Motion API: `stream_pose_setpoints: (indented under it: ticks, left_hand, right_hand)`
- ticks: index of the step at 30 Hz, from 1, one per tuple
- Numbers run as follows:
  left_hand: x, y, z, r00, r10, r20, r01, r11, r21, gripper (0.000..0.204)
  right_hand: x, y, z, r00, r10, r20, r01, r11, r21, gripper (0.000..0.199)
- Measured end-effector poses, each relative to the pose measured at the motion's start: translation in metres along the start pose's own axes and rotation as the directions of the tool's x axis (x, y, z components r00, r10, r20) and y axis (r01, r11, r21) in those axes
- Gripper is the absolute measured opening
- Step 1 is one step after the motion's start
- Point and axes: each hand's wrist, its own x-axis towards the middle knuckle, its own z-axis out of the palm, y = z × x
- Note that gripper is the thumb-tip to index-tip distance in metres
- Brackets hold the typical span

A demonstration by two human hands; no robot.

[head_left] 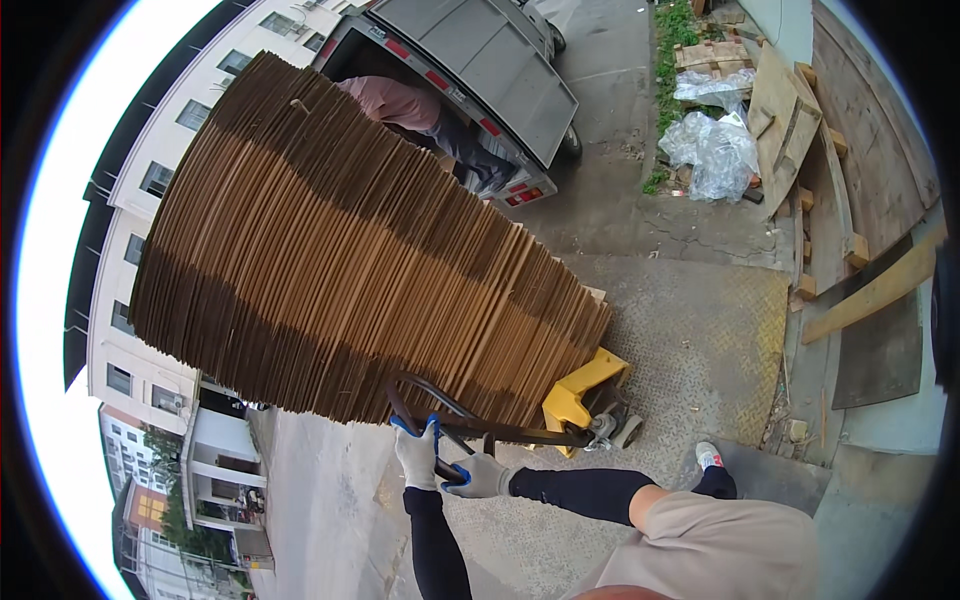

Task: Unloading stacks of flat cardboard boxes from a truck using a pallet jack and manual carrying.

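My left hand [418,462], in a white and blue work glove, is closed around the dark looped handle [520,435] of a pallet jack. Beside it my right hand [485,477], gloved alike, grips the same handle. The yellow body of the pallet jack [572,398] and a small wheel show at the foot of a tall stack of flat brown cardboard [350,260]. This stack fills the space just beyond both hands, its base near the jack. How the jack's forks sit under it is hidden.
A grey van [480,70] stands behind the stack, its back open. A person in a pink top [395,100] leans into it. Patterned metal plate [690,340] covers the ground. Wooden boards [785,130] and clear plastic sheeting [715,155] lie along the right-hand wall.
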Motion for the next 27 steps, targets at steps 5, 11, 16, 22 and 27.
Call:
stream_pose_setpoints:
  ticks: [5,11,16,22,27]
  left_hand:
    - [0.010,-0.013,0.009,0.991,-0.136,0.011,0.131,0.973,0.187,0.064]
    - [0.007,-0.004,0.010,0.981,-0.192,-0.010,0.190,0.961,0.201,0.064]
    - [-0.004,-0.011,0.010,0.980,-0.071,-0.187,0.111,0.970,0.217,0.045]
    - [-0.006,0.012,0.008,0.979,-0.189,-0.081,0.193,0.980,0.045,0.073]
    - [-0.008,0.013,-0.008,0.972,-0.234,0.035,0.236,0.970,-0.058,0.068]
  right_hand:
    - [0.004,-0.004,-0.016,0.977,0.100,0.189,-0.113,0.992,0.059,0.049]
    - [-0.012,0.003,-0.050,0.966,-0.024,0.257,0.026,1.000,-0.006,0.060]
    - [-0.051,0.030,-0.076,0.995,-0.045,0.094,0.037,0.996,0.087,0.070]
    - [-0.076,0.117,-0.147,0.923,0.348,-0.166,-0.363,0.929,-0.070,0.057]
    - [-0.075,0.156,-0.195,0.799,0.531,-0.283,-0.526,0.845,0.098,0.053]
